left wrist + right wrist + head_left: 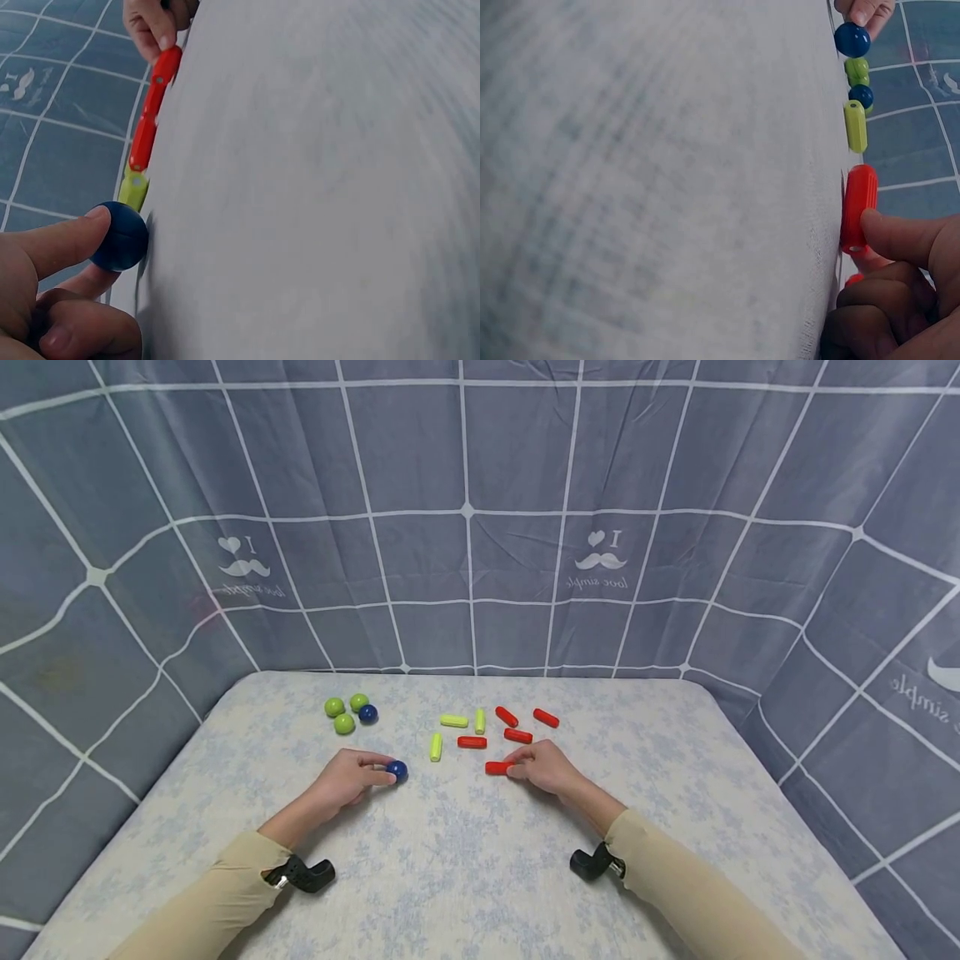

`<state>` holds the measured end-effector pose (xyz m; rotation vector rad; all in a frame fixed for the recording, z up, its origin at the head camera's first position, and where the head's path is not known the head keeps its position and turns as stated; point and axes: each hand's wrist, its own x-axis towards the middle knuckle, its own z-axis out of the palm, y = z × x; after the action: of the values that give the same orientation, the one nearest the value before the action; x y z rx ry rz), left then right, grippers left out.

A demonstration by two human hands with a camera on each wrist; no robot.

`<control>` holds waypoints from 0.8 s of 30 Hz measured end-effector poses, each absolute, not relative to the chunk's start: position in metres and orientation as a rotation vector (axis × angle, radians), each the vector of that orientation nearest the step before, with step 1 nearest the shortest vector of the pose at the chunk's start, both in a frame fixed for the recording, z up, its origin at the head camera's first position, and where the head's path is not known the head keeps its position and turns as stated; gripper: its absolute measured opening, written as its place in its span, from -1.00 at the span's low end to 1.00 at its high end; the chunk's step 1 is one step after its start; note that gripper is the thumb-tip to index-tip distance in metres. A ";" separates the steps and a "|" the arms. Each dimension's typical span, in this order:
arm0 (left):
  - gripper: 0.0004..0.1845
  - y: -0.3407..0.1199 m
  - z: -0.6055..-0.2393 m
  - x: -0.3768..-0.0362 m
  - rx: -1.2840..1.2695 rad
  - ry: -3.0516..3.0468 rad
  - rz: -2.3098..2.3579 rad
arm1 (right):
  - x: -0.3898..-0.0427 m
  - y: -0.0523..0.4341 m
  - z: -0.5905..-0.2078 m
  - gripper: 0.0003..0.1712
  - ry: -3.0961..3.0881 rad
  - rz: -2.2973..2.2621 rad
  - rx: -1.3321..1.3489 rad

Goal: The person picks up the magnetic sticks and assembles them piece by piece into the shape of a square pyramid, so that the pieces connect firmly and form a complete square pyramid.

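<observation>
Both hands were down on the flowered surface (480, 860), each busy with one piece. The left hand (347, 781) pinched a blue ball (397, 769) between thumb and fingertips; the left wrist view showed the thumb (60, 244) pressed against the ball's side, with the ball sitting on the cloth. The right hand (546, 767) pinched the end of a red cylinder (497, 767), which lay flat, with a fingertip (900, 236) on its flank in the right wrist view. The two hands were near each other but not touching, and one yellow-green cylinder (436, 747) lay between them, a little farther back.

Farther away sat three green balls (344, 713) clustered with a second blue ball (367, 713), touching or nearly so. Two more yellow-green cylinders (465, 721) and four red cylinders (510, 727) were scattered loosely beyond the right hand.

To my eye, the ball needed the more careful hold: it would roll off if the pinch slackened, so a grip across its widest part looked best. The cylinder was held near one end and could swing; a hold nearer its middle would have kept it level and clear of its red neighbours.
</observation>
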<state>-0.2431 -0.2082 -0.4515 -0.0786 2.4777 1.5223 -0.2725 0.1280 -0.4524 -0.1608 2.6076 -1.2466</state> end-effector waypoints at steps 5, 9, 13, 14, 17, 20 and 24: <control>-0.61 -0.193 -0.452 -0.242 -0.055 2.480 1.530 | -0.271 0.129 -0.451 -0.83 2.619 -1.226 -0.187; -0.64 -0.183 -0.452 -0.243 -0.024 2.504 1.526 | -0.271 0.130 -0.449 -0.83 2.626 -1.233 -0.197; -0.66 -0.175 -0.450 -0.241 -0.019 2.508 1.513 | -0.270 0.129 -0.450 -0.82 2.632 -1.234 -0.200; -0.67 -0.173 -0.450 -0.241 -0.018 2.502 1.516 | -0.270 0.129 -0.450 -0.82 2.631 -1.233 -0.197; -0.67 -0.171 -0.451 -0.240 -0.013 2.484 1.526 | -0.269 0.128 -0.451 -0.82 2.628 -1.228 -0.208; -0.67 -0.168 -0.451 -0.240 -0.014 2.496 1.520 | -0.268 0.128 -0.452 -0.83 2.631 -1.232 -0.214; -0.66 -0.163 -0.452 -0.242 -0.004 2.522 1.507 | -0.269 0.127 -0.450 -0.85 2.639 -1.241 -0.215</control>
<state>-0.2421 -0.1628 -0.4518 -0.0039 2.5218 1.5072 -0.2691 0.1275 -0.4503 -0.2146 2.6388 -1.2407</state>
